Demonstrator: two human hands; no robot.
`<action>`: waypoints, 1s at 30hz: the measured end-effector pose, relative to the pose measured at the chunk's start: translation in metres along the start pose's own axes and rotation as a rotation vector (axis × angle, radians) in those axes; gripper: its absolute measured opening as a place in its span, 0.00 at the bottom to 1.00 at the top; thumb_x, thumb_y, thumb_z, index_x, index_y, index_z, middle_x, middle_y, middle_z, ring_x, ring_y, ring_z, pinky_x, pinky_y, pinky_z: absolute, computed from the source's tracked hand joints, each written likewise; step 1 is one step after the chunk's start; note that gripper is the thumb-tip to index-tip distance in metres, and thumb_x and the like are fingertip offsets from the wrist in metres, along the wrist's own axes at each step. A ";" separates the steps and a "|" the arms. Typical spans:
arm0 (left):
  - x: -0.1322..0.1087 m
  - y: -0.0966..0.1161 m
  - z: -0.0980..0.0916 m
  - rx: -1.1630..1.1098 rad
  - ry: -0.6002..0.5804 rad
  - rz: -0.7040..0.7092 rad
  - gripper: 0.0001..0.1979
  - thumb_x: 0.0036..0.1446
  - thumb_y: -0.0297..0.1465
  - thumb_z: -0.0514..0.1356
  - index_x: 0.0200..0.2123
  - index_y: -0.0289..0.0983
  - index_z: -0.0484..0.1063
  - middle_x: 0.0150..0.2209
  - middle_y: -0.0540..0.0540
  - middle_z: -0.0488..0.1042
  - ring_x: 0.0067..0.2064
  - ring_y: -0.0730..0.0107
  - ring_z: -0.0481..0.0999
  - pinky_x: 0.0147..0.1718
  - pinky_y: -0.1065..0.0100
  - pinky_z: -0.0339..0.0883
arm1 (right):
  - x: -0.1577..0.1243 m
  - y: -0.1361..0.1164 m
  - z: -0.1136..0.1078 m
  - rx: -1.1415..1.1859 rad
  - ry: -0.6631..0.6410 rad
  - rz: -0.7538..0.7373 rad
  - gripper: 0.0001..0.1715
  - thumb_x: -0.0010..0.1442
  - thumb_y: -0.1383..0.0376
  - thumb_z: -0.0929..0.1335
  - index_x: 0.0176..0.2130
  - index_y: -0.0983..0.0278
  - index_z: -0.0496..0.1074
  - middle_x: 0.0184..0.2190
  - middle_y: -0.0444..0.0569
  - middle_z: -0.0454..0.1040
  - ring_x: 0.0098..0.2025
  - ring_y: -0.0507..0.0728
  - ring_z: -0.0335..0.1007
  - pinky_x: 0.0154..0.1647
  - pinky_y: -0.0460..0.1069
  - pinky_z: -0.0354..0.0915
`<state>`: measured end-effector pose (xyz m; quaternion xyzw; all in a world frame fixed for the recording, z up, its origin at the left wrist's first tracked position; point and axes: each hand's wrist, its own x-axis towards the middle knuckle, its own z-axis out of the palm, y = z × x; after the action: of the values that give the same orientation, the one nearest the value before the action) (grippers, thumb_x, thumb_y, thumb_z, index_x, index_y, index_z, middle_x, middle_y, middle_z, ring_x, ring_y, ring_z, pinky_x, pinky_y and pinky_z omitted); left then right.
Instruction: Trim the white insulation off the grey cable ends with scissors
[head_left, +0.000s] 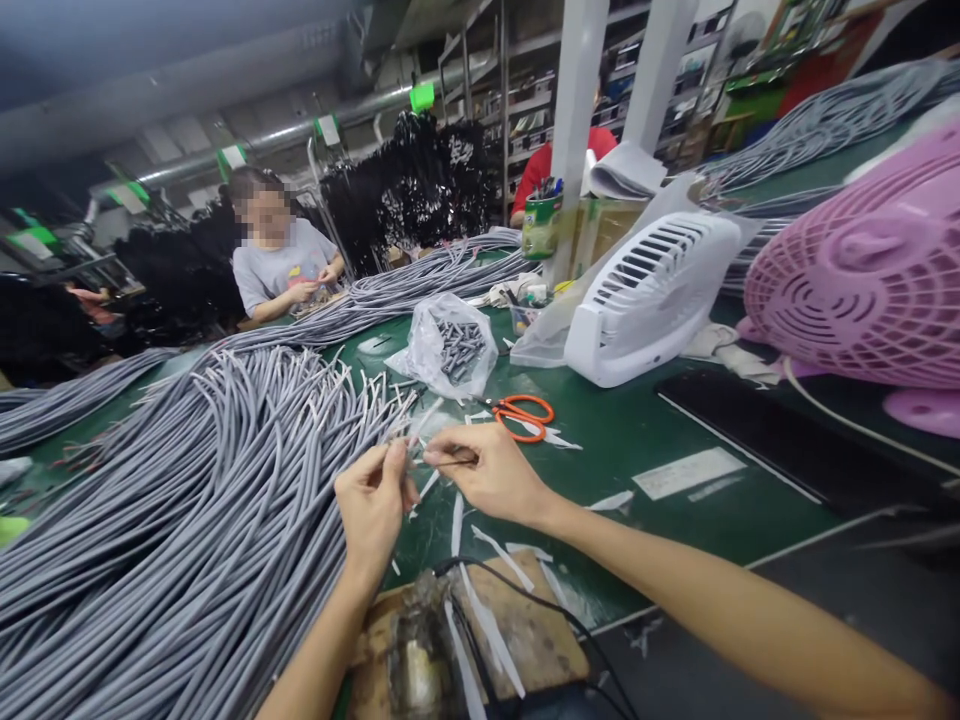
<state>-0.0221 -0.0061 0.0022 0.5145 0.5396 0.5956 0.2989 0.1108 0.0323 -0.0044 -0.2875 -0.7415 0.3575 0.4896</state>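
Observation:
My left hand (377,505) is closed, thumb and fingers pinched together beside the pale ends of a large bundle of grey cables (225,500). What lies between its fingertips is too small to make out. Close to it on the right, my right hand (491,470) is closed in a pinch as well, with a thin dark wire-like piece (456,462) at its fingers. Both hands are above the green table (600,450). Just beyond them lie orange-handled scissors (531,418) and a clear plastic bag (427,345) of short grey tubes (461,348).
White strips (491,625) litter the table and a stained wooden board (544,640) with a blurred metal device (420,665). A white fan (652,295), pink fan (855,260) and black panel (772,435) stand right. Across the table sits another person (281,255).

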 end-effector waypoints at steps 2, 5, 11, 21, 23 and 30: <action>0.001 0.000 -0.001 -0.058 0.058 -0.044 0.16 0.50 0.42 0.59 0.24 0.33 0.70 0.12 0.54 0.65 0.12 0.79 0.62 0.12 0.77 0.55 | -0.001 -0.002 0.001 0.017 -0.011 0.010 0.08 0.51 0.70 0.64 0.22 0.67 0.70 0.18 0.44 0.69 0.20 0.49 0.61 0.21 0.42 0.57; 0.002 0.000 0.000 -0.237 0.099 -0.123 0.16 0.46 0.43 0.61 0.25 0.35 0.66 0.21 0.50 0.74 0.11 0.80 0.63 0.08 0.77 0.53 | -0.001 -0.003 0.004 0.077 -0.019 0.058 0.08 0.51 0.69 0.65 0.23 0.67 0.71 0.18 0.44 0.69 0.21 0.49 0.62 0.22 0.43 0.58; 0.006 0.006 -0.001 -0.528 0.125 -0.253 0.17 0.42 0.40 0.62 0.25 0.37 0.57 0.28 0.43 0.78 0.08 0.82 0.58 0.05 0.79 0.46 | 0.006 0.007 0.002 0.244 -0.084 0.242 0.09 0.48 0.64 0.66 0.21 0.66 0.70 0.16 0.43 0.67 0.20 0.50 0.63 0.22 0.44 0.59; 0.002 0.009 -0.005 -0.479 -0.098 -0.128 0.22 0.35 0.32 0.66 0.27 0.39 0.54 0.30 0.44 0.78 0.14 0.85 0.60 0.10 0.83 0.48 | 0.020 0.020 -0.010 0.232 0.136 0.276 0.10 0.46 0.61 0.66 0.21 0.66 0.68 0.17 0.43 0.68 0.23 0.51 0.63 0.26 0.46 0.59; 0.002 0.006 -0.006 -0.407 -0.131 -0.103 0.22 0.35 0.32 0.67 0.30 0.39 0.56 0.28 0.47 0.77 0.12 0.88 0.56 0.09 0.83 0.47 | 0.022 0.022 -0.014 0.243 0.216 0.278 0.10 0.46 0.61 0.66 0.21 0.65 0.67 0.17 0.42 0.66 0.22 0.50 0.62 0.25 0.45 0.58; 0.009 0.008 -0.008 -0.097 -0.050 -0.157 0.22 0.39 0.36 0.66 0.39 0.33 0.68 0.29 0.46 0.76 0.15 0.80 0.66 0.12 0.77 0.59 | 0.022 0.008 -0.032 0.169 0.651 0.115 0.10 0.52 0.59 0.65 0.27 0.64 0.67 0.19 0.42 0.63 0.19 0.48 0.55 0.18 0.43 0.53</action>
<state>-0.0305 -0.0021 0.0132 0.4702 0.5413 0.5825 0.3827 0.1328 0.0621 0.0091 -0.3862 -0.4966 0.3344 0.7018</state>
